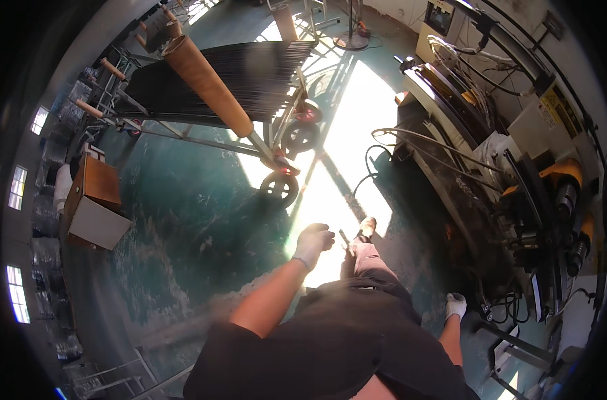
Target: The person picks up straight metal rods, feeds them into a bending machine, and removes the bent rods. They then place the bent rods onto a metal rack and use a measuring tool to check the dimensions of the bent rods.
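One pale-gloved left hand (313,245), loosely half-open above painted green floor (183,220), one pale-gloved right hand (456,305) near black metal machinery (533,237), grip we cannot tell.

Palm of the gloved left hand (313,245) hidden, dark shirt (330,333) cut off below

You show one gloved left hand (315,245), one gloved right hand (455,305) and one shoe (367,229). To your left, count three windows (17,294) and one cabinet (100,223). Ahead, count two large black wheels (279,191) and at least five brown tubes (207,87); the far ones are hard to number.
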A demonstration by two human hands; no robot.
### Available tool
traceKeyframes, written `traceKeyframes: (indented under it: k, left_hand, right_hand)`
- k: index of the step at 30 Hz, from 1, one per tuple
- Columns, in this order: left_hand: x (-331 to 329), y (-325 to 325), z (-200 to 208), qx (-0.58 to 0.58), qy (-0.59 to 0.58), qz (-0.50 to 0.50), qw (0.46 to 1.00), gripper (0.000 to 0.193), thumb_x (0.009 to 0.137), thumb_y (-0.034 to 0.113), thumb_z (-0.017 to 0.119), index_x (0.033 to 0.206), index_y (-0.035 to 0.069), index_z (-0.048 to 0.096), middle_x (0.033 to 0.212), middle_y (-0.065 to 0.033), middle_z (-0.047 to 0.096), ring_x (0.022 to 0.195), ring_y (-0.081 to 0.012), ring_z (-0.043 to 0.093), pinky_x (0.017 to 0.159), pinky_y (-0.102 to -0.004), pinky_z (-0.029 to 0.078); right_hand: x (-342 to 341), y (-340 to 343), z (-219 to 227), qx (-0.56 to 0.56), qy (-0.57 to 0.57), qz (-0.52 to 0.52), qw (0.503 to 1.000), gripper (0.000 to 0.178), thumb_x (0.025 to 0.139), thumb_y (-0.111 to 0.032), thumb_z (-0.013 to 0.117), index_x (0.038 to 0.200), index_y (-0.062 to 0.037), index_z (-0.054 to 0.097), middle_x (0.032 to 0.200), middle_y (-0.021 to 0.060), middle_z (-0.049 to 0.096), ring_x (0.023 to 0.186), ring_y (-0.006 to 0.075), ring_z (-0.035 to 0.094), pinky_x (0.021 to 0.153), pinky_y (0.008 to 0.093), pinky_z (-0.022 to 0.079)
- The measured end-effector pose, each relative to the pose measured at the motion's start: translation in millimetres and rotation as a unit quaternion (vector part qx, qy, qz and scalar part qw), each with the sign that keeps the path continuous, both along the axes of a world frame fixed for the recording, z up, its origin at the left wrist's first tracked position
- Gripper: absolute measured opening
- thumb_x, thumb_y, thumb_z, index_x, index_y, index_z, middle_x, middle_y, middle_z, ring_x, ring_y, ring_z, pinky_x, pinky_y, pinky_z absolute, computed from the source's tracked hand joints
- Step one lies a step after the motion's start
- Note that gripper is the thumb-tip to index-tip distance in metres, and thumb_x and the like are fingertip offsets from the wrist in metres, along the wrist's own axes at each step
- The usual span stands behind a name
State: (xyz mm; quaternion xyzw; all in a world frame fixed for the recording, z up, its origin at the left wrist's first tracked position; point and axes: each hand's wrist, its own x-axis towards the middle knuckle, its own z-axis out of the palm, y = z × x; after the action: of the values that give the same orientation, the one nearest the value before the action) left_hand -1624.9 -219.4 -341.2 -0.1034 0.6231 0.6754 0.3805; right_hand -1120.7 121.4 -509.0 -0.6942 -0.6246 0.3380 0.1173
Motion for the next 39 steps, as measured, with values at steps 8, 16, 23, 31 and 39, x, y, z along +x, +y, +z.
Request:
traceKeyframes:
  k: [8,16,23,31,39]
  left_hand:
    - [-109,-15,-32,-0.099,-0.067,0.065,0.991,0.034,0.092,0.000,0.072,0.124,-0.004,0.064,0.101,-0.0167,0.076,0.089,-0.0258,0.076,0.075,-0.0350,0.063]
    - [-253,-16,2,-0.100,0.044,0.195,0.975,0.032,0.096,0.009,0.068,0.125,-0.003,0.063,0.104,-0.0157,0.074,0.087,-0.0238,0.073,0.078,-0.0360,0.060]
    - [-300,-39,-108,-0.094,0.023,0.196,0.976,0.029,0.096,0.003,0.066,0.125,-0.001,0.063,0.104,-0.0171,0.073,0.085,-0.0284,0.074,0.074,-0.0394,0.063]
    - [-427,-66,-41,-0.069,-0.006,0.303,0.950,0.033,0.095,0.003,0.067,0.128,-0.001,0.061,0.102,-0.0158,0.075,0.083,-0.0233,0.074,0.071,-0.0352,0.060]
    - [-468,-85,-52,-0.104,-0.030,0.283,0.953,0.028,0.098,0.012,0.074,0.124,0.004,0.067,0.105,-0.0093,0.074,0.086,-0.0206,0.074,0.073,-0.0346,0.059]
  right_hand:
    - [-342,65,-1,-0.043,0.010,0.162,0.986,0.035,0.089,-0.017,0.081,0.118,-0.0010,0.071,0.103,0.0102,0.075,0.090,0.0195,0.069,0.086,0.0343,0.056]
    - [-793,6,182,0.010,0.086,0.514,0.853,0.056,0.091,-0.034,0.080,0.135,-0.0039,0.065,0.124,0.0181,0.075,0.119,0.0324,0.071,0.105,0.0404,0.055]
    - [-1021,-88,265,0.102,-0.004,0.672,0.733,0.075,0.089,-0.044,0.081,0.145,-0.0015,0.057,0.141,0.0222,0.064,0.135,0.0365,0.059,0.116,0.0435,0.045]
    - [-1121,-138,205,0.181,-0.135,0.656,0.720,0.089,0.091,-0.062,0.072,0.147,0.0039,0.052,0.145,0.0269,0.057,0.143,0.0416,0.047,0.118,0.0499,0.041]
    - [-1129,-135,187,0.069,-0.085,0.702,0.704,0.063,0.094,-0.049,0.074,0.126,0.0046,0.065,0.115,0.0273,0.075,0.107,0.0445,0.073,0.094,0.0514,0.059]
